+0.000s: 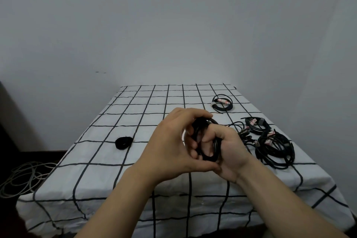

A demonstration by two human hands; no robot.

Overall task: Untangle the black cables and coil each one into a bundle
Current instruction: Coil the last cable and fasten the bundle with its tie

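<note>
Fingers of L hand, R hand curled round cable coil, grid-cloth table, grey wall

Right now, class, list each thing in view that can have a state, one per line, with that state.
Held coil: wound into loops, lifted above the tablecloth.
Left hand: grips the held coil.
Right hand: grips the held coil.
Far bundle: coiled, lying flat on the tablecloth.
Cable pile: tangled, loose, on the tablecloth's right side.
Small black bundle: lying left of the hands.
White cables: loose loops on the floor.
</note>
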